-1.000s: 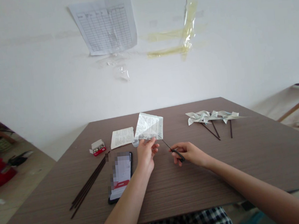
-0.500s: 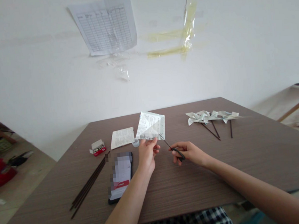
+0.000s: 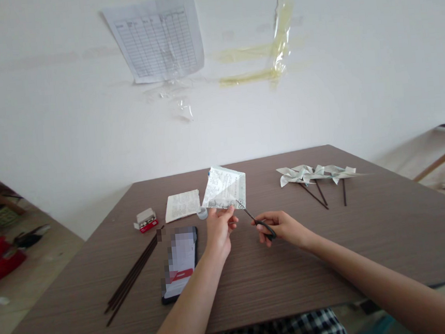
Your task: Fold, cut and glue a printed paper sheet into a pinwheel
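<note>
My left hand (image 3: 220, 227) pinches the lower edge of a square sheet of printed paper (image 3: 226, 186), held up above the table and showing faint diagonal creases. In my right hand (image 3: 276, 225) is a pair of scissors (image 3: 264, 227) with black handles, my fingers in the loops. The blades reach the lower right corner of the paper. To the left are a stack of printed sheets (image 3: 182, 205) and a small round clear container (image 3: 202, 213). Several paper pinwheels (image 3: 311, 173) on dark sticks lie at the right.
On the brown table (image 3: 295, 280), a phone (image 3: 182, 264) lies beside my left forearm. Several dark sticks (image 3: 133, 279) and a small red-and-white box (image 3: 147, 221) are further left. A white wall with a taped sheet (image 3: 159, 40) rises behind the table.
Hardly anything differs. Both hands, the paper and the scissors stay in nearly the same place, with the blades still at the paper's corner.
</note>
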A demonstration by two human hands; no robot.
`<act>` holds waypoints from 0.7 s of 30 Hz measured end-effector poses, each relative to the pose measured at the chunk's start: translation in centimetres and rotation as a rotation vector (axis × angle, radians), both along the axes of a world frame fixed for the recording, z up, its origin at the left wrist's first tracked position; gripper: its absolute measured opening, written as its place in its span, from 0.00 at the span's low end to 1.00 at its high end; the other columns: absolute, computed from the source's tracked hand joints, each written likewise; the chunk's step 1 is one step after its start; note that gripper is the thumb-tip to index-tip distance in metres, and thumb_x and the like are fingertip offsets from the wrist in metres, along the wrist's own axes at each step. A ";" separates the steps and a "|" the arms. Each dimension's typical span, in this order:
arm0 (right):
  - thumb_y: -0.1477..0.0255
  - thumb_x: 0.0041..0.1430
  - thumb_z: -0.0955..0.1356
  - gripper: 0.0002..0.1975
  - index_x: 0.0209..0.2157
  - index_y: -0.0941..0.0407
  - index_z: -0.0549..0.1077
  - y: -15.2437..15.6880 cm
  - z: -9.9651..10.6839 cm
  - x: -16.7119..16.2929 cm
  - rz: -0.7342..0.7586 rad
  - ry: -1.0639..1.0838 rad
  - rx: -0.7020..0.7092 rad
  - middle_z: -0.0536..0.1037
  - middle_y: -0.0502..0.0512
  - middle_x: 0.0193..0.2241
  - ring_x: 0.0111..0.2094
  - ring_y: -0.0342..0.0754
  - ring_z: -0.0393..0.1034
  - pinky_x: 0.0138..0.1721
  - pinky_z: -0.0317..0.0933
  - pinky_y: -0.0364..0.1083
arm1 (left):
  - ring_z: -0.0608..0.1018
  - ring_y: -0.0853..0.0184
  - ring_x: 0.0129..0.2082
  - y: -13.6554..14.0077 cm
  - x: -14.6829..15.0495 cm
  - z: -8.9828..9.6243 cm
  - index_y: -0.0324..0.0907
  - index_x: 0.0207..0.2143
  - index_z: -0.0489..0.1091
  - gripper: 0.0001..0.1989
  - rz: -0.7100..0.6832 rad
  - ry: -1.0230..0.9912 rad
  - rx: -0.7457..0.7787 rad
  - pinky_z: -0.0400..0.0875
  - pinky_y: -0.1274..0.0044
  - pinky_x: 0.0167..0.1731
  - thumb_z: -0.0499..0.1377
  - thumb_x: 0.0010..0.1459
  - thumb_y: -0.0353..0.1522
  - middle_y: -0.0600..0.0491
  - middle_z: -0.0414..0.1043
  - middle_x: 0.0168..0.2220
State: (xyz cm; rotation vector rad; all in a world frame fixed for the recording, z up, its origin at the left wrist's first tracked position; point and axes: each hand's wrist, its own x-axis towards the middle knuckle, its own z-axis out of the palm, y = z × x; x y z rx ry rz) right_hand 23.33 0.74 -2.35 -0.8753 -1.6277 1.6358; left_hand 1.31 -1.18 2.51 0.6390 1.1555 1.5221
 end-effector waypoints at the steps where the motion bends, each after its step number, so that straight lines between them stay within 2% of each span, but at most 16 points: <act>1: 0.37 0.60 0.87 0.39 0.52 0.56 0.87 0.0 0.0 0.0 0.004 0.001 0.001 0.89 0.54 0.30 0.28 0.52 0.80 0.37 0.74 0.52 | 0.78 0.72 0.24 0.0 0.0 0.0 0.47 0.37 0.71 0.30 -0.006 0.004 0.000 0.64 0.82 0.25 0.89 0.44 0.32 0.61 0.80 0.31; 9: 0.33 0.61 0.85 0.43 0.54 0.58 0.88 0.0 0.4 -0.1 -0.008 -0.015 0.023 0.89 0.56 0.33 0.28 0.51 0.80 0.37 0.72 0.51 | 0.78 0.69 0.25 -0.1 0.5 -0.1 0.48 0.39 0.75 0.24 -0.029 0.049 -0.001 0.65 0.79 0.26 0.87 0.51 0.30 0.58 0.81 0.33; 16: 0.34 0.63 0.85 0.42 0.55 0.58 0.88 0.4 0.1 0.1 0.008 -0.027 0.034 0.88 0.55 0.32 0.29 0.51 0.79 0.37 0.72 0.51 | 0.77 0.70 0.23 -0.2 0.6 -0.2 0.48 0.40 0.76 0.23 -0.040 0.050 0.005 0.64 0.80 0.24 0.86 0.51 0.29 0.58 0.81 0.32; 21: 0.34 0.60 0.86 0.41 0.53 0.57 0.88 0.3 0.1 0.0 -0.004 -0.022 0.031 0.87 0.53 0.30 0.28 0.50 0.78 0.38 0.73 0.52 | 0.76 0.71 0.23 -0.3 0.4 0.1 0.48 0.40 0.77 0.22 -0.041 0.038 -0.007 0.63 0.80 0.24 0.85 0.52 0.28 0.58 0.81 0.32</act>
